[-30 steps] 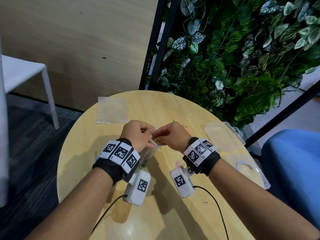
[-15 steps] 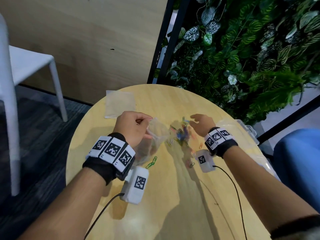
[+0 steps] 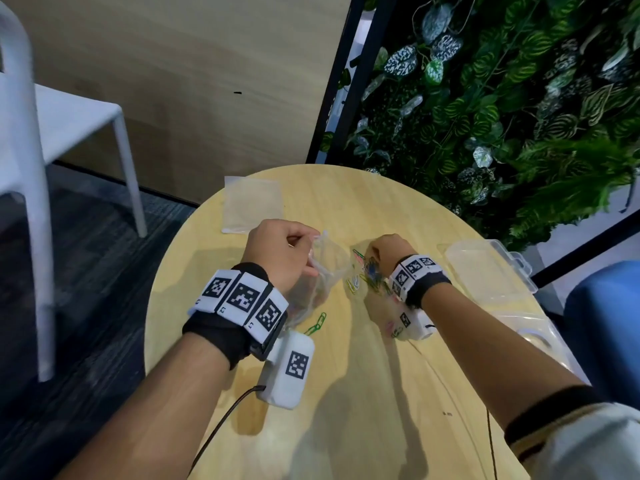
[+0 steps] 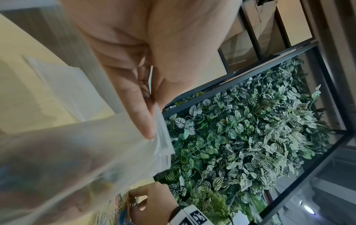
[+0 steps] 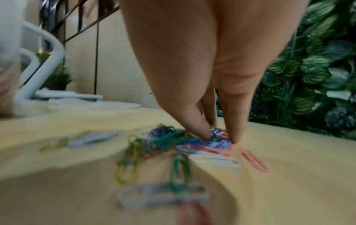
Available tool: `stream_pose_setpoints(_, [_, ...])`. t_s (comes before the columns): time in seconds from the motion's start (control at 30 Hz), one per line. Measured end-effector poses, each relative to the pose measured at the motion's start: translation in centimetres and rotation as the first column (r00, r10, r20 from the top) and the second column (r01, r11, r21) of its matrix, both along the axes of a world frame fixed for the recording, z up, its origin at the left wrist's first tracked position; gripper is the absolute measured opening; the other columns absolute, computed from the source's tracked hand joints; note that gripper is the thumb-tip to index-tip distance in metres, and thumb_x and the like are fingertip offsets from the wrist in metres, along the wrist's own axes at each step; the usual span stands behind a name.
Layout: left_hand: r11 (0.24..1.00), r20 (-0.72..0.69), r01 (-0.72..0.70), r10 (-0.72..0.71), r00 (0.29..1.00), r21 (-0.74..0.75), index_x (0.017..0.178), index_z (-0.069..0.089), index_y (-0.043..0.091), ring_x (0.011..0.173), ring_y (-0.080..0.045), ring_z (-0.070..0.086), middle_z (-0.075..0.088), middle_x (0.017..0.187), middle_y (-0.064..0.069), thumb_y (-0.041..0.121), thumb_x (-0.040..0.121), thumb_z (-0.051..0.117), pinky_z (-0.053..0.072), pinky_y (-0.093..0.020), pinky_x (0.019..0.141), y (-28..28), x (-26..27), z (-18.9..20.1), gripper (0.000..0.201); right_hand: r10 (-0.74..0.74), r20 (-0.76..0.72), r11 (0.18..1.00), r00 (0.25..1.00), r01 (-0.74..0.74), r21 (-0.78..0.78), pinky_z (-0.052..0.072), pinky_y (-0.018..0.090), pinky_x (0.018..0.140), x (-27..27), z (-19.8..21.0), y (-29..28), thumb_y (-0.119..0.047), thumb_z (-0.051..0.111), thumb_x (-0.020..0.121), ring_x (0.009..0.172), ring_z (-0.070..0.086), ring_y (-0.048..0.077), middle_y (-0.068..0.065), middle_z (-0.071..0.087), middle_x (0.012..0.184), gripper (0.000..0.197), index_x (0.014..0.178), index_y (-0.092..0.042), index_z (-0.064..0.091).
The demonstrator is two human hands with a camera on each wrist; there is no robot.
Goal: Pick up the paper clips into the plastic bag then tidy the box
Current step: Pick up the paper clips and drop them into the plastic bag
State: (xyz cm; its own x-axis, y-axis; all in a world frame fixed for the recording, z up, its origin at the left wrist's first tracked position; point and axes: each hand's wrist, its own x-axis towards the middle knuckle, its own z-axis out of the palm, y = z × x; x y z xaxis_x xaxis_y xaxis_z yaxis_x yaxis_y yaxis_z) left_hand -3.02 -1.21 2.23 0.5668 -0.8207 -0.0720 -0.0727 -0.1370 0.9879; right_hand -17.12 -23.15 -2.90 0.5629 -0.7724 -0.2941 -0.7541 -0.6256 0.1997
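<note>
My left hand [image 3: 280, 251] pinches the rim of a clear plastic bag [image 3: 322, 271] that hangs above the round wooden table [image 3: 346, 393]; the thumb presses the bag's edge [image 4: 161, 137] in the left wrist view. A heap of coloured paper clips [image 3: 367, 275] lies just right of the bag. My right hand [image 3: 388, 251] is down on that heap, thumb and fingers closing on several clips [image 5: 217, 140]. More clips [image 5: 177, 169] lie loose nearer my wrist. The clear plastic box [image 3: 481, 271] lies open at the right edge.
A second flat plastic bag [image 3: 252, 206] lies at the table's far left. A green clip chain [image 3: 317, 323] sits under my left wrist. A white chair [image 3: 52, 133] stands left, a plant wall [image 3: 502, 116] behind, and a blue seat [image 3: 609, 323] at right.
My right hand left the bag's mouth, reached right to the heap and now pinches clips there. My left hand kept hold of the bag.
</note>
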Motion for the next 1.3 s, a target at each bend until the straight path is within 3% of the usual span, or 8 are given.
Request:
stream_pose_setpoints(0.27, [1.000,0.046,0.019,-0.019,0.999,0.016,0.097,0.076,0.012,0.063,-0.022,0.074,0.072,0.083,-0.005,0.009,0.094,0.059,0.062,-0.040,0.071,-0.1,-0.7,0.0,0.017,-0.221,0.339,0.975,0.914,0.198,0.102,0.053,0.026,0.071,-4.7,0.8,0.2,-0.009,0.064,0.087,0.083,0.068,0.023,0.006,0.075,0.093,0.017,0.095,-0.013,0.078])
stream_pose_setpoints(0.37, [1.000,0.103,0.020,-0.022,0.994,0.018,0.095,0.076,0.013,0.054,-0.006,0.069,0.072,0.081,-0.001,0.009,0.094,0.059,0.059,-0.019,0.061,-0.3,-1.3,0.0,0.017,-0.655,0.551,0.752,0.517,0.375,0.542,0.058,0.031,0.080,-7.6,1.3,-0.3,-0.011,0.075,0.081,0.082,0.071,0.022,0.010,0.076,0.091,0.009,0.072,-0.014,0.078])
stream_pose_setpoints(0.47, [0.999,0.136,0.025,-0.028,0.990,0.025,0.092,0.075,0.016,0.049,0.008,0.063,0.069,0.078,0.004,0.010,0.094,0.059,0.044,-0.004,0.047,-0.5,-2.0,0.2,0.017,-0.844,0.534,0.534,0.047,0.161,0.830,0.060,0.028,0.074,-8.8,2.4,0.2,0.004,0.067,0.083,0.084,0.069,0.025,0.022,0.069,0.105,0.003,0.083,0.004,0.071])
stream_pose_setpoints(0.6, [0.999,0.099,0.019,-0.023,0.995,0.037,0.095,0.076,0.014,0.051,-0.007,0.069,0.070,0.079,0.001,0.010,0.094,0.058,0.060,-0.022,0.060,-0.7,-2.7,0.2,0.018,-0.917,0.382,0.395,-0.112,-0.138,0.908,0.058,0.017,0.062,-8.5,6.1,2.4,0.004,0.060,0.088,0.090,0.066,0.021,0.017,0.064,0.105,0.011,0.099,0.006,0.062])
stream_pose_setpoints(0.87, [0.998,0.093,0.035,-0.040,0.995,0.053,0.099,0.075,0.010,0.059,-0.019,0.073,0.070,0.085,-0.004,0.008,0.096,0.055,0.061,-0.027,0.059,-1.0,-3.9,0.2,0.020,-0.889,0.410,0.362,0.202,-0.237,0.901,0.059,0.021,0.075,-4.8,8.9,9.7,0.010,0.057,0.087,0.076,0.072,0.019,0.016,0.069,0.088,0.012,0.096,0.006,0.065])
stream_pose_setpoints(1.03, [0.998,0.059,0.043,-0.045,0.997,0.046,0.099,0.074,0.007,0.063,-0.022,0.073,0.071,0.084,-0.008,0.008,0.095,0.057,0.060,-0.022,0.055,-0.8,-4.2,0.5,0.017,-0.845,0.460,0.428,0.274,-0.170,0.888,0.058,0.022,0.079,-2.5,7.5,11.6,0.016,0.047,0.090,0.084,0.066,0.024,0.022,0.065,0.098,0.023,0.107,0.015,0.062])
stream_pose_setpoints(1.13, [0.999,0.072,0.040,-0.043,0.997,0.035,0.099,0.075,0.007,0.058,-0.017,0.072,0.071,0.083,-0.005,0.009,0.095,0.058,0.059,-0.022,0.054,-0.7,-3.9,0.5,0.017,-0.746,0.567,0.568,0.350,-0.111,0.816,0.060,0.023,0.073,-2.0,7.4,11.9,0.015,0.056,0.086,0.074,0.068,0.021,0.024,0.068,0.093,0.023,0.106,0.013,0.066])
stream_pose_setpoints(1.3, [0.997,0.079,0.063,-0.066,0.995,0.033,0.099,0.075,0.009,0.057,-0.016,0.072,0.070,0.082,-0.002,0.009,0.095,0.057,0.061,-0.024,0.059,-0.5,-3.4,0.5,0.018,-0.261,0.694,0.905,0.670,-0.080,0.417,0.048,0.011,0.056,-1.7,7.7,12.1,-0.013,0.075,0.080,0.054,0.062,0.000,0.000,0.071,0.067,0.007,0.085,-0.010,0.079])
